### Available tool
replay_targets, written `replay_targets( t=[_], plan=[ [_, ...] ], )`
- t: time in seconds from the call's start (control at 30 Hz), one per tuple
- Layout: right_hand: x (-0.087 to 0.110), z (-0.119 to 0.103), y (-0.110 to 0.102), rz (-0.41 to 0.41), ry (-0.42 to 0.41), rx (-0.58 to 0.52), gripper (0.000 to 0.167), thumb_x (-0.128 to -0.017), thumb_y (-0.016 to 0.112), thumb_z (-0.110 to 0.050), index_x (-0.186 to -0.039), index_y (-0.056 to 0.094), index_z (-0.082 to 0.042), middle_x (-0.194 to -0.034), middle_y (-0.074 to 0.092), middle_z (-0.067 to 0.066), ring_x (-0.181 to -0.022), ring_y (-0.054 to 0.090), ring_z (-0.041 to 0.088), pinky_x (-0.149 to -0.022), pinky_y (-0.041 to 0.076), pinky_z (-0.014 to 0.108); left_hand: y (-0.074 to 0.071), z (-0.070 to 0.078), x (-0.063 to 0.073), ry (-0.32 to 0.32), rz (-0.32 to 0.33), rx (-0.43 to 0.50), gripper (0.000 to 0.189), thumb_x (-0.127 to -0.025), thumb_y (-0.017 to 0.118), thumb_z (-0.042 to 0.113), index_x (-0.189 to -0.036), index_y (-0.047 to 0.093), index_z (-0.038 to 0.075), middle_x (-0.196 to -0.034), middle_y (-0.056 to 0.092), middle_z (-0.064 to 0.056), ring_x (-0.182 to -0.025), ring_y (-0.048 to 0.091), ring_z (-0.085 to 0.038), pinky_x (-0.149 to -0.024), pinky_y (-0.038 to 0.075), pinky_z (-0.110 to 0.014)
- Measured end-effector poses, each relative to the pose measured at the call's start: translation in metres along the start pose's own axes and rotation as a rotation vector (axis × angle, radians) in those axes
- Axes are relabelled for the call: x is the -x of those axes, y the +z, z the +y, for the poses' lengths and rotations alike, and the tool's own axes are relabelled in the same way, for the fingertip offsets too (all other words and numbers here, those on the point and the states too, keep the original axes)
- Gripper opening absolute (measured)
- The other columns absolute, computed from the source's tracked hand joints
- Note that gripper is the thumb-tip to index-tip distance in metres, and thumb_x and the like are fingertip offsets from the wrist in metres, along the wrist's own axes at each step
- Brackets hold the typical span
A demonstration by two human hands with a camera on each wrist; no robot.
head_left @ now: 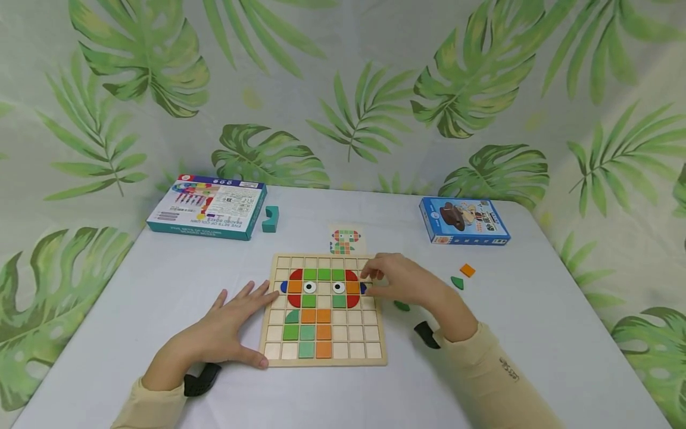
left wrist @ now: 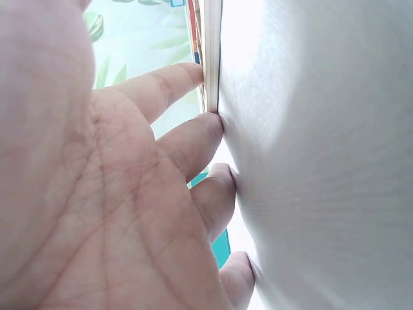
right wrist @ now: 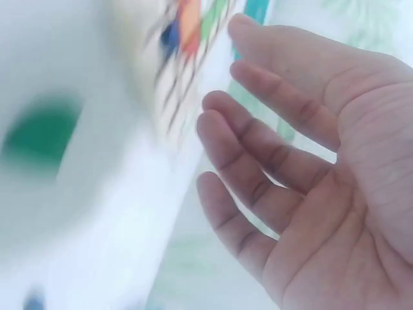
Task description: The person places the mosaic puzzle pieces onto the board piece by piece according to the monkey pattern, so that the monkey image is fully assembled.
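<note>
A wooden grid board (head_left: 356, 350) lies on the table, bearing red, green, orange, teal and blue tiles and two round eye tiles (head_left: 339, 287). My left hand (head_left: 225, 330) is spread at its left side; in the left wrist view, fingertips (left wrist: 210, 126) touch the board's edge. Above the right edge hovers my right hand (head_left: 409, 283), beside a blue tile (head_left: 363, 289) at the end of the eye row. The right wrist view shows its fingers (right wrist: 242, 158) loosely bent and holding nothing. A dark green tile (head_left: 401, 306) lies partly beneath that hand.
Right of the board are a green tile (head_left: 457, 283) and an orange square (head_left: 467, 270). Behind it lies a pattern card (head_left: 347, 241). A white-and-teal box (head_left: 209, 208) and a teal block (head_left: 270, 219) stand back left, a blue box (head_left: 465, 220) back right.
</note>
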State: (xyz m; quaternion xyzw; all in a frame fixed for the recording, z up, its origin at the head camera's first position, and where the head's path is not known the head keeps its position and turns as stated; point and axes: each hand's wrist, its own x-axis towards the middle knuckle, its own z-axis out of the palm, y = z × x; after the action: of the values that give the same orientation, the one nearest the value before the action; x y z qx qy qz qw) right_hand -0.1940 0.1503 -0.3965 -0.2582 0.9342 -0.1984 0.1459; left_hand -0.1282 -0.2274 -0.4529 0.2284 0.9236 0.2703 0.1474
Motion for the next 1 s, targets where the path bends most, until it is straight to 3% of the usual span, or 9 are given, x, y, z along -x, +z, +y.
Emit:
replay_targets(
  t=[0.2, 0.37, 0.57, 0.73, 1.0],
  plan=[
    [0.032, 0.064, -0.026, 0.083, 0.086, -0.015, 0.032, -0.100, 0.073, -0.011, -0.132, 0.073, -0.004, -0.127, 0.074, 0.014, -0.117, 0.068, 0.033, -0.102, 0.059, 0.054, 0.000, 0.001, -0.001, -0.007, -0.010, 0.000, 0.123, -0.064, 0.097, 0.063, -0.167, 0.041, 0.023, -0.179, 0.027, -0.013, -0.166, 0.015, -0.048, -0.125, 0.000, -0.083],
    [0.055, 0.112, -0.039, 0.124, 0.179, -0.069, 0.033, -0.103, 0.066, -0.005, -0.135, 0.072, -0.007, -0.147, 0.063, 0.024, -0.130, 0.064, 0.045, -0.109, 0.054, 0.064, 0.001, 0.001, -0.001, -0.013, -0.017, -0.005, 0.124, -0.064, 0.097, 0.063, -0.167, 0.040, 0.024, -0.179, 0.027, -0.012, -0.166, 0.014, -0.048, -0.125, 0.000, -0.083],
    [0.077, 0.161, -0.043, 0.164, 0.251, -0.112, 0.036, -0.099, 0.065, -0.002, -0.133, 0.074, -0.007, -0.145, 0.064, 0.029, -0.137, 0.056, 0.054, -0.112, 0.050, 0.070, 0.001, 0.000, -0.001, -0.007, -0.011, -0.008, 0.124, -0.063, 0.097, 0.064, -0.167, 0.040, 0.024, -0.179, 0.028, -0.012, -0.166, 0.016, -0.049, -0.124, 0.001, -0.084],
    [0.085, 0.186, -0.039, 0.181, 0.285, -0.163, 0.042, -0.093, 0.062, 0.003, -0.133, 0.074, -0.004, -0.139, 0.070, 0.025, -0.133, 0.058, 0.051, -0.114, 0.047, 0.071, 0.001, 0.000, -0.001, -0.007, -0.013, -0.001, 0.125, -0.063, 0.096, 0.064, -0.167, 0.040, 0.025, -0.179, 0.027, -0.012, -0.166, 0.015, -0.049, -0.124, 0.000, -0.084],
    [0.089, 0.198, -0.035, 0.197, 0.324, -0.217, 0.042, -0.093, 0.063, 0.002, -0.132, 0.075, -0.008, -0.142, 0.068, 0.024, -0.133, 0.058, 0.048, -0.114, 0.048, 0.070, 0.000, 0.001, 0.000, -0.002, -0.011, 0.002, 0.124, -0.064, 0.096, 0.063, -0.167, 0.040, 0.024, -0.179, 0.028, -0.012, -0.166, 0.014, -0.048, -0.124, 0.000, -0.084]
  ],
)
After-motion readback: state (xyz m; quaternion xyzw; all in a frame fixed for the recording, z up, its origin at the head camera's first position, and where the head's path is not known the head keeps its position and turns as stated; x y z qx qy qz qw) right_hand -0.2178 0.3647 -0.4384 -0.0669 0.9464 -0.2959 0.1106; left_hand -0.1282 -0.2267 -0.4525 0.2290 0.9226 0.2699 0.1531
